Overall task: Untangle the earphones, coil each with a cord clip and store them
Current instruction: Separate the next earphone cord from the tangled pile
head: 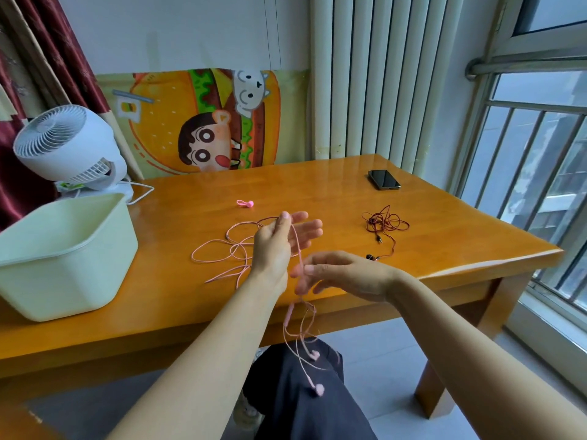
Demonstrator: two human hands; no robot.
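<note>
Pink earphones (222, 249) lie partly in loose loops on the wooden table (317, 192). Their cord runs up over my left hand (279, 246), which is raised with fingers spread, thumb pressing the cord. My right hand (343, 274) pinches the same cord lower down. Both earbuds dangle below the table edge, over my lap. A pink cord clip (245, 203) lies on the table behind my hands. Dark red earphones (386, 223) sit in a loose tangle to the right, untouched.
A pale green plastic bin (63, 249) stands at the left of the table, with a white fan (66, 147) behind it. A black phone (383, 179) lies at the far right. A window with bars is on the right.
</note>
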